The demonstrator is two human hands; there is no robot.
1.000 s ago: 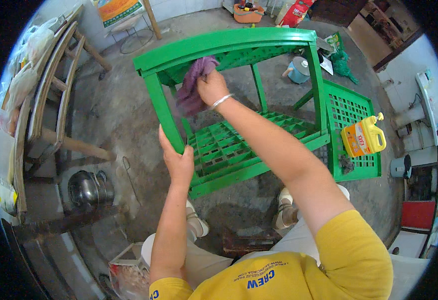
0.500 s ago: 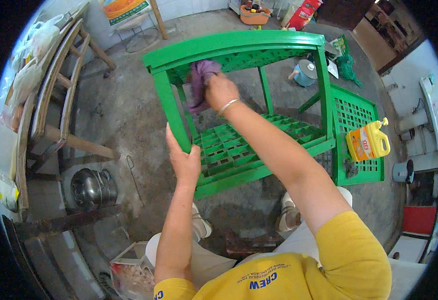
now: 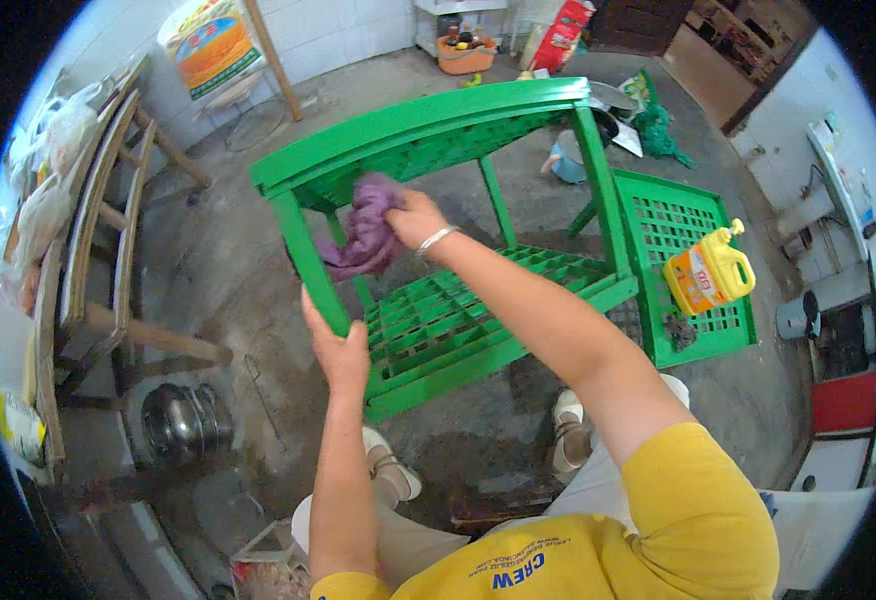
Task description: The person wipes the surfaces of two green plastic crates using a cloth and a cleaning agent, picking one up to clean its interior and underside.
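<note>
My left hand (image 3: 336, 350) grips the near front leg of a green plastic rack (image 3: 438, 250), fingers wrapped around the post, palm against it. My right hand (image 3: 413, 218) clutches a bunched purple rag (image 3: 366, 238), fingers clenched on it, rag pressed against the underside of the rack's top shelf near the front left corner; some cloth hangs down beside the leg. A silver bangle (image 3: 436, 238) sits on my right wrist. The rack stands tilted toward me on the concrete floor (image 3: 228, 270), its lower slatted shelf showing below my right forearm. Just right of the rack a separate green lattice shelf panel (image 3: 688, 260) lies flat on the floor, with a yellow jug (image 3: 708, 272) resting on it, cap pointing up and away; a dark clump sits on the panel near the jug, can't tell what it is. To my left there's a wooden chair frame (image 3: 108, 270) and below it a metal pot (image 3: 180, 420) on the floor. My shoes (image 3: 393, 470) show under the rack's near edge. Far side of the room: an orange basin (image 3: 463, 55) with small items, and a blue bucket (image 3: 566, 160) behind the rack.
</note>
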